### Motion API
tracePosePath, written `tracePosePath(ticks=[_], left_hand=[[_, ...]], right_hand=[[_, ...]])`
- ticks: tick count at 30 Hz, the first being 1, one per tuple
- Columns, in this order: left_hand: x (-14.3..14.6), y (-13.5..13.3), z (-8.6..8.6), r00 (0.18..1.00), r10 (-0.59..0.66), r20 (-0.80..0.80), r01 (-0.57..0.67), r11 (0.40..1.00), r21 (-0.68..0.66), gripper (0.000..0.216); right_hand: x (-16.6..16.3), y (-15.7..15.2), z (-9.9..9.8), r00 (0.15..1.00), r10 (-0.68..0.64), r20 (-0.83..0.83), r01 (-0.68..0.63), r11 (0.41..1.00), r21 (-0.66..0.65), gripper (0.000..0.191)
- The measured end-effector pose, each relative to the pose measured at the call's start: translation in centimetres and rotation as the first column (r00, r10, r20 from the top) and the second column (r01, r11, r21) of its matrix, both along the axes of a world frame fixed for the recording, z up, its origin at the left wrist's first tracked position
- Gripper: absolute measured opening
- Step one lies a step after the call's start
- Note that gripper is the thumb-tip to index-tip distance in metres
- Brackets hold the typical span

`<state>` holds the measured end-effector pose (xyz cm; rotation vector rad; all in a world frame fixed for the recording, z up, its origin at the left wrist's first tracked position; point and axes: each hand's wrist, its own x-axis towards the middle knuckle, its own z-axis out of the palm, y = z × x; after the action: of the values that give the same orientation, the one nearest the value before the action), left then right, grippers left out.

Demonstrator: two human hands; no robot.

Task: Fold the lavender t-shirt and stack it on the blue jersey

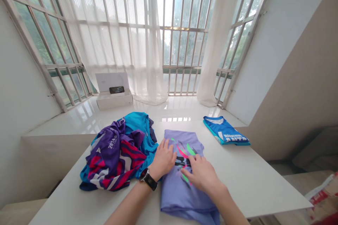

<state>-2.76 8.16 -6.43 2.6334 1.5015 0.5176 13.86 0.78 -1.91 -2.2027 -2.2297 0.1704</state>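
Note:
A lavender T-shirt (185,197) with a green, pink and black print lies partly folded on the white table, its near end rumpled. My left hand (164,159), with a black watch (148,179) on the wrist, rests on the shirt's left side, fingers stretched out. On the printed middle lies my right hand (200,172), its fingers spread and pressing nothing between them. Left of the shirt sits a crumpled heap of sports shirts (116,158) in purple, red and blue. To the right, folded blue shirts (227,132) are stacked flat.
On the window ledge stands a white box (114,100) with a phone (116,90) on it. Sheer curtains (118,42) hang before barred windows. The white table's (264,186) right edge slants toward me, with a red and white bag (324,197) beyond it.

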Motion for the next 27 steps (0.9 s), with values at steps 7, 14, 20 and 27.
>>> tracePosePath(ticks=[7, 14, 20, 27], left_hand=[[0.6, -1.5, -0.8, 0.972, -0.235, -0.005, 0.233, 0.967, -0.106, 0.064], [0.7, 0.8, -0.2, 0.981, -0.188, 0.057, 0.190, 0.981, -0.042, 0.058], [0.3, 0.0, 0.3, 0.957, -0.266, 0.119, 0.271, 0.962, -0.030, 0.049], [-0.2, 0.7, -0.8, 0.960, -0.279, 0.026, 0.280, 0.959, -0.047, 0.059]], right_hand=[[2.3, 5.4, -2.8, 1.000, 0.011, 0.004, -0.011, 0.996, 0.093, 0.064], [3.2, 9.8, -5.9, 0.997, 0.073, 0.010, -0.074, 0.992, 0.103, 0.064], [5.2, 14.6, -6.1, 0.989, 0.151, -0.002, -0.149, 0.980, 0.128, 0.063], [5.5, 14.3, -5.2, 0.969, 0.237, -0.073, -0.212, 0.944, 0.254, 0.056]])
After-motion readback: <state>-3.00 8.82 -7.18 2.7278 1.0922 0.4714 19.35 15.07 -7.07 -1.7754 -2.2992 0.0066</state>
